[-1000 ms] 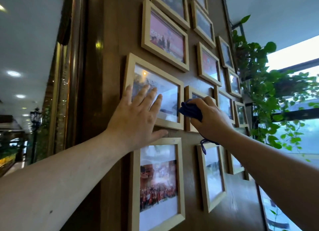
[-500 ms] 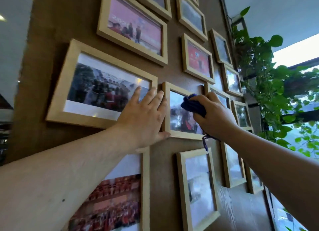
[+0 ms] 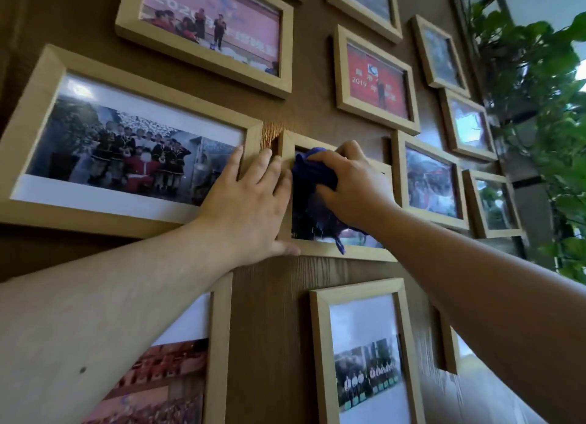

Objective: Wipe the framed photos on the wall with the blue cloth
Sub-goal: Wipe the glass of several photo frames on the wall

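Note:
Several light wooden framed photos hang on a brown wood-grain wall (image 3: 269,328). My right hand (image 3: 355,189) presses a bunched dark blue cloth (image 3: 312,173) against the glass of a small frame (image 3: 336,250) in the middle; a loose cloth tail hangs over its bottom edge. My left hand (image 3: 250,204) lies flat with fingers spread across that frame's left edge and the right end of a large landscape frame (image 3: 95,214), its thumb under the small frame's bottom left corner. Most of the small photo is hidden by both hands.
More frames surround the hands: a pink photo (image 3: 209,27) above, a red one (image 3: 377,78) up right, upright ones (image 3: 361,354) below. A leafy green climbing plant (image 3: 539,112) hangs at the wall's right end, beside a bright window.
The view has closed in on the wall. My right hand has slid left with the cloth over the small frame's glass. My left hand stays braced on the frame edges.

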{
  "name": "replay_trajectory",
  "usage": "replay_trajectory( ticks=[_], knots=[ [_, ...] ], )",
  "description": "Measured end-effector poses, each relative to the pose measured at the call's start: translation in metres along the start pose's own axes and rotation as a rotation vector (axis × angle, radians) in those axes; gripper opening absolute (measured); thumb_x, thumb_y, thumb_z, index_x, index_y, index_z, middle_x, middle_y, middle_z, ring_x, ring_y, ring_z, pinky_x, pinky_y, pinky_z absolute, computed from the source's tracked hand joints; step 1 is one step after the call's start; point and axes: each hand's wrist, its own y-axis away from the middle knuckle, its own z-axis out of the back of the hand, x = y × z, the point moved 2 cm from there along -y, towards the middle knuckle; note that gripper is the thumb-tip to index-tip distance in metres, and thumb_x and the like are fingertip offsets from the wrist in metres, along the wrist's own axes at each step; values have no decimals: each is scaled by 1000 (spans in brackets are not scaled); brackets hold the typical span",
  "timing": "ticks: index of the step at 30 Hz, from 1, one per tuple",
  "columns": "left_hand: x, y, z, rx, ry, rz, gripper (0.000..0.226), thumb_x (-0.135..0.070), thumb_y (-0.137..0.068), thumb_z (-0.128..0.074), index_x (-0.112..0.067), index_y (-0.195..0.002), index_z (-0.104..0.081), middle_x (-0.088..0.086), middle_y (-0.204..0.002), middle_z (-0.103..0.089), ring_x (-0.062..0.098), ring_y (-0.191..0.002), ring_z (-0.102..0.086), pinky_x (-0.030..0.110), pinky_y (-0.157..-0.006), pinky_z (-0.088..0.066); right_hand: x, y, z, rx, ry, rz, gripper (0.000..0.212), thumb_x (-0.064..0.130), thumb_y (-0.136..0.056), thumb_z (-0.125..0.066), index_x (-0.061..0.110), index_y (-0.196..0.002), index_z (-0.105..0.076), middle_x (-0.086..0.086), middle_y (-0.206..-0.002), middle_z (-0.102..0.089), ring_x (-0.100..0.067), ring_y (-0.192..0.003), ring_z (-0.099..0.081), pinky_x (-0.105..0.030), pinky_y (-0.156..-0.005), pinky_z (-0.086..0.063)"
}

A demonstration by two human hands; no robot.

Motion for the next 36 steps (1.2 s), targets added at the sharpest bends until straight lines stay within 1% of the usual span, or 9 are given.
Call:
replay_trajectory(
  ticks=[3, 9, 17, 20, 23, 27, 29, 32, 36],
  knots=[
    [-3, -2, 2, 15, -16, 5, 115, -87, -70, -29, -8, -150, -6, 18, -160, -5, 33, -146, 5, 61, -115, -2, 8, -3, -12, -18, -14, 18, 51, 35, -84, -60, 33, -131, -43, -2, -116, -40, -18, -83, -49, -30, -61, -45],
    [-6, -4, 2, 48, 32, 32, 112, -85, -70, -37, -11, -150, -9, 15, -159, -12, 31, -147, 0, 61, -115, -3, -27, 14, -16, -1, 84, 8, 51, 39, -84, -57, 36, -133, -41, -2, -120, -40, -15, -78, -43, -19, -50, -25],
    [-7, -2, -1, 52, 59, 34, 113, -83, -71, -40, -8, -149, -7, 16, -159, -14, 31, -147, -3, 62, -115, -4, -83, 34, -14, 35, 177, -290, 43, 37, -85, -55, 29, -126, -43, -10, -117, -43, -27, -80, -50, -40, -63, -48],
    [-8, -4, -2, 56, 60, 40, 113, -82, -71, -42, -7, -149, -8, 17, -158, -15, 31, -146, -5, 63, -114, -5, -73, 31, -12, 50, 178, -285, 42, 36, -86, -54, 28, -125, -43, -11, -118, -42, -23, -78, -48, -34, -58, -44],
    [-10, -6, -3, 41, 68, 48, 113, -82, -71, -43, -7, -149, -10, 17, -158, -18, 31, -146, -6, 63, -115, -5, -39, 25, -10, 81, 82, -150, 44, 36, -86, -56, 33, -128, -42, -6, -121, -39, -15, -79, -45, -23, -53, -34],
    [-12, -6, -3, 42, 49, 60, 111, -81, -72, -44, -7, -149, -10, 17, -157, -18, 31, -146, -6, 62, -115, -6, 17, 27, -12, 88, -8, 58, 47, 35, -84, -58, 31, -129, -43, -1, -117, -40, -16, -85, -49, -28, -65, -47],
    [-12, -6, -3, 36, 49, 64, 111, -80, -72, -45, -8, -149, -10, 16, -157, -19, 31, -146, -7, 62, -115, -6, 17, 32, -12, 94, -34, 61, 47, 36, -84, -57, 31, -130, -43, -1, -117, -42, -17, -86, -50, -30, -67, -49],
    [-11, -7, -2, 42, 54, 53, 112, -80, -72, -44, -7, -149, -9, 17, -158, -17, 31, -146, -6, 63, -115, -7, -9, 46, -13, 138, 51, 107, 44, 38, -84, -56, 33, -127, -45, -1, -119, -43, -13, -78, -47, -18, -55, -33],
    [-9, -6, -3, 59, 62, 38, 114, -82, -72, -43, -5, -149, -8, 18, -158, -15, 31, -146, -4, 63, -114, -7, -52, 62, -12, 149, 91, -70, 44, 41, -83, -57, 35, -125, -46, 1, -117, -43, -15, -76, -47, -18, -51, -29]
  ],
)
